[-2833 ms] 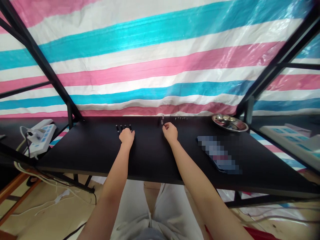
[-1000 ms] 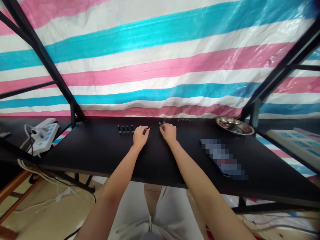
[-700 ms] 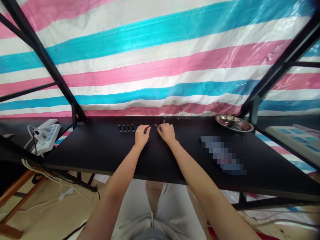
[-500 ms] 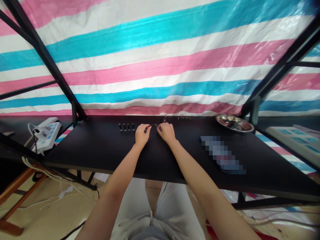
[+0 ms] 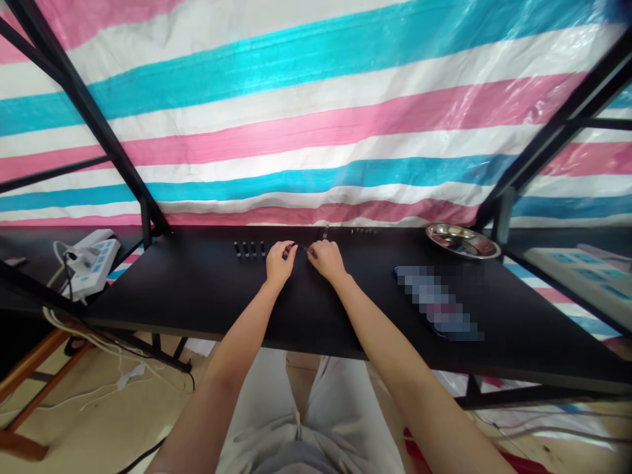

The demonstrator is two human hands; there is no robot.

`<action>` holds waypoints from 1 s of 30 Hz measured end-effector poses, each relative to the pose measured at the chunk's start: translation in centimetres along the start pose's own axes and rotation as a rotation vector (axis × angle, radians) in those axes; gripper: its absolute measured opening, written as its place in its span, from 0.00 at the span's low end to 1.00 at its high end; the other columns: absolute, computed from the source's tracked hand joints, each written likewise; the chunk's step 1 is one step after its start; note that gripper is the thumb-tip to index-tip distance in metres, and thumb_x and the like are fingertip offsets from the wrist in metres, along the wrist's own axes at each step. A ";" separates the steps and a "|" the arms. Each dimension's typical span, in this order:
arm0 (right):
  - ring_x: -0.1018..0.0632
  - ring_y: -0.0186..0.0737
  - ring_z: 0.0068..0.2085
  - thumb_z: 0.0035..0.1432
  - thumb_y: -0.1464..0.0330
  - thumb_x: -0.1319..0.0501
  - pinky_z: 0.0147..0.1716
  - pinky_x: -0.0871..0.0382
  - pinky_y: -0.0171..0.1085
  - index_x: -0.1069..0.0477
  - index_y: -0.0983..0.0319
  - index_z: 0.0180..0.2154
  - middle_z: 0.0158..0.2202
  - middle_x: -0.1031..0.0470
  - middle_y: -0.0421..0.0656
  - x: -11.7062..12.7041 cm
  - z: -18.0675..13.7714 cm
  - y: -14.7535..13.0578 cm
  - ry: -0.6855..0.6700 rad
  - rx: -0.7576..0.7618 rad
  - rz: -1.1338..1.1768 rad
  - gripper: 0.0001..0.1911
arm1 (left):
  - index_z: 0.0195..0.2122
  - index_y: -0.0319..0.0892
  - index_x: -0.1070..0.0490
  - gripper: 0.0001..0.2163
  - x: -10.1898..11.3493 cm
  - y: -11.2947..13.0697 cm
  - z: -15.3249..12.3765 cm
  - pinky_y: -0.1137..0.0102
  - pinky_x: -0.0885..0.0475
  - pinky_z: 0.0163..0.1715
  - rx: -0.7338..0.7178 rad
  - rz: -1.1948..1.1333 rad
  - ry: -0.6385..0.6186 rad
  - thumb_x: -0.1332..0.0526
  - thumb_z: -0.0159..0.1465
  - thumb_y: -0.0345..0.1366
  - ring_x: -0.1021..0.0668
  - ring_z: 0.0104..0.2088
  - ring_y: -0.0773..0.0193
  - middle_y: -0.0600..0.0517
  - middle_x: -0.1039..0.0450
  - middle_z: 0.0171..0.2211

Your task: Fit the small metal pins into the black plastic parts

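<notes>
My left hand [image 5: 280, 262] is closed in a pinch just above the black table [image 5: 207, 289]. It grips one end of a small, thin dark piece [image 5: 303, 247], whose exact kind is too small to make out. Opposite it, my right hand [image 5: 326, 258] pinches the other end, fingers curled and partly hiding it. To the left of my hands stands a row of several short black cylinders [image 5: 253, 249] with silvery ends. Behind my right hand is a small slim object [image 5: 326, 232], and to its right lie several tiny light-coloured pieces [image 5: 363, 231].
A shiny metal plate [image 5: 463, 241] sits at the back right. Nearer me lies a pixelated flat object [image 5: 437, 303]. Power strips stand beyond the left [image 5: 96, 270] and right [image 5: 587, 276] frame bars. A striped sheet [image 5: 316, 131] hangs behind the table.
The view has shifted very slightly. Both hands stay at nearly the same spot with the dark piece between them, and the fingers have moved only a little.
</notes>
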State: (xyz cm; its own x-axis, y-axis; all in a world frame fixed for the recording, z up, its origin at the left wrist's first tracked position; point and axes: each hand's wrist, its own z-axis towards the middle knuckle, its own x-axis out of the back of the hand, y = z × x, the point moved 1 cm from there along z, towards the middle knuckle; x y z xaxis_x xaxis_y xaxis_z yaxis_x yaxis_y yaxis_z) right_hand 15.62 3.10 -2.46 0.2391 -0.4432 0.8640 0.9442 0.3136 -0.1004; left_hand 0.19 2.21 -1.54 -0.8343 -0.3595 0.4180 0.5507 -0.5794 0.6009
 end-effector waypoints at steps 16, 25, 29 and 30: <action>0.33 0.40 0.34 0.57 0.68 0.48 0.34 0.49 0.37 0.30 0.64 0.33 0.29 0.29 0.45 0.5 -0.2 -0.5 0.063 0.074 0.088 0.10 | 0.34 0.41 0.27 0.08 -0.7 -0.5 -0.1 0.74 0.32 0.29 0.098 -0.117 -0.050 0.42 0.58 0.38 0.29 0.25 0.71 0.52 0.27 0.31; 0.32 0.39 0.32 0.57 0.67 0.47 0.34 0.48 0.37 0.31 0.63 0.32 0.28 0.29 0.43 0.6 -0.4 -1.0 0.082 0.036 0.188 0.08 | 0.32 0.38 0.27 0.09 -0.9 -0.9 0.0 0.73 0.32 0.29 0.272 -0.249 -0.038 0.39 0.54 0.38 0.29 0.25 0.70 0.50 0.26 0.30; 0.32 0.38 0.31 0.56 0.65 0.46 0.33 0.48 0.37 0.32 0.63 0.30 0.26 0.30 0.42 0.4 -0.5 -1.4 0.115 0.016 0.252 0.09 | 0.31 0.38 0.26 0.09 -0.8 -1.1 0.1 0.73 0.33 0.29 0.272 -0.257 -0.081 0.39 0.54 0.38 0.31 0.25 0.71 0.50 0.26 0.30; 0.32 0.38 0.30 0.56 0.65 0.45 0.32 0.48 0.37 0.32 0.62 0.29 0.25 0.30 0.42 0.4 -0.6 -1.5 0.121 0.012 0.263 0.09 | 0.31 0.38 0.26 0.09 -0.8 -1.1 0.2 0.74 0.33 0.29 0.269 -0.255 -0.089 0.39 0.54 0.38 0.31 0.25 0.71 0.50 0.27 0.30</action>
State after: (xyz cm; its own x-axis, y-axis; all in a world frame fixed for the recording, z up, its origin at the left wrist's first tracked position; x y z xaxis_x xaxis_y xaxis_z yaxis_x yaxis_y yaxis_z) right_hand 14.47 2.01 -2.28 0.5016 -0.4423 0.7435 0.8435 0.4408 -0.3069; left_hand 0.26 3.29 -2.45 -0.9465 -0.1566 0.2822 0.3225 -0.4250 0.8458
